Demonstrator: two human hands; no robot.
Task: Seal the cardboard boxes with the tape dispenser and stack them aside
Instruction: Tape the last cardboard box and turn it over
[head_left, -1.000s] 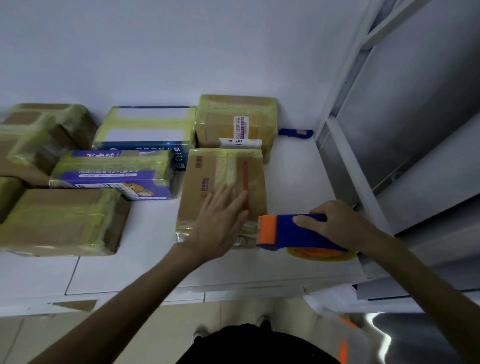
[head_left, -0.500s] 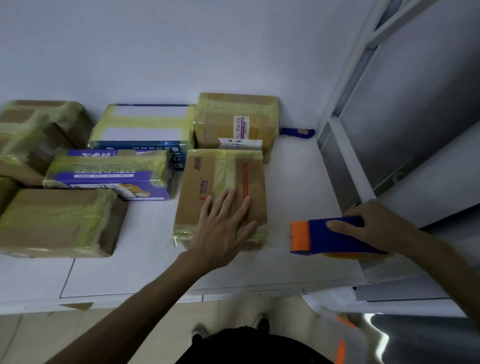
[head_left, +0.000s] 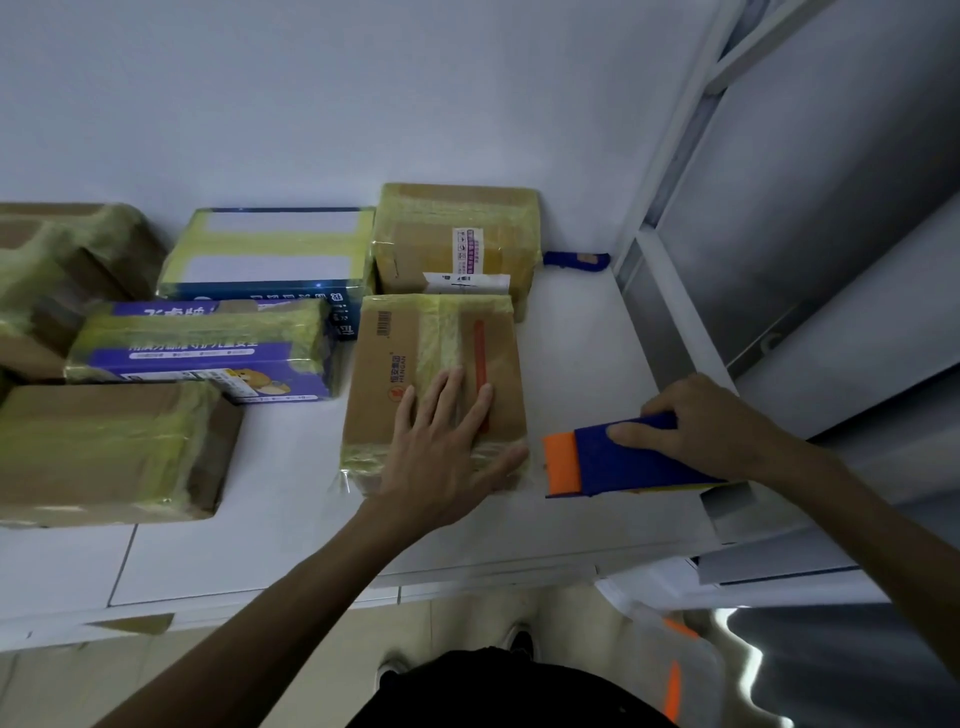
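Back toward the cardboard box (head_left: 395, 374) comes your right hand (head_left: 696, 421), gripping the tape dispenser (head_left: 623, 467) just beside it; your left hand (head_left: 441, 457) lies spread flat on top. Taped boxes (head_left: 104, 447) crowd the desk (head_left: 582, 353) leftward.

Six taped boxes (head_left: 395, 374) (head_left: 452, 234) (head_left: 270, 254) (head_left: 208, 343) (head_left: 104, 447) (head_left: 62, 270), one tape dispenser (head_left: 623, 462), one small blue tool (head_left: 574, 259), two hands (head_left: 441, 457) (head_left: 696, 421).

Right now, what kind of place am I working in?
Probably a parcel packing or shipping corner: tape-wrapped cardboard boxes crowd a white counter, one box bears a shipping label, and the right hand grips a tape dispenser.
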